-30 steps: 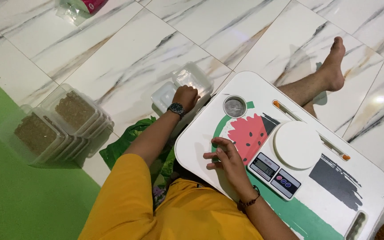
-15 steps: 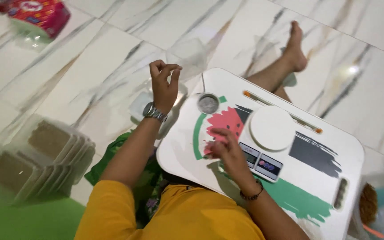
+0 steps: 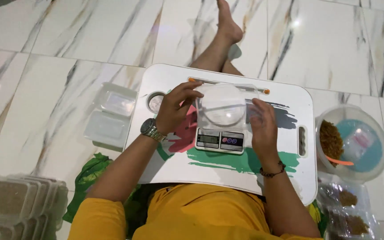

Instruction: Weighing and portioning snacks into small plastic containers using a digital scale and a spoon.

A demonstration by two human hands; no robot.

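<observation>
A clear plastic container (image 3: 222, 106) rests on the round platform of a small white kitchen scale (image 3: 219, 139), on a white lap table (image 3: 227, 169) painted with a watermelon and coloured stripes. My left hand (image 3: 176, 106), a watch on its wrist, grips the container's left edge. My right hand (image 3: 262, 124), with a bracelet, holds its right side. Both sleeves are yellow.
Empty clear hinged containers (image 3: 111, 115) lie on the marble floor left of the table. A stack of filled containers (image 3: 16, 206) sits at the lower left. A clear bowl (image 3: 352, 142) with brown food and an orange spoon stands right, filled bags (image 3: 350, 211) below it.
My left hand came from the floor containers with a clear container and set it on the scale. My right hand moved to its right side. The view swung right.
</observation>
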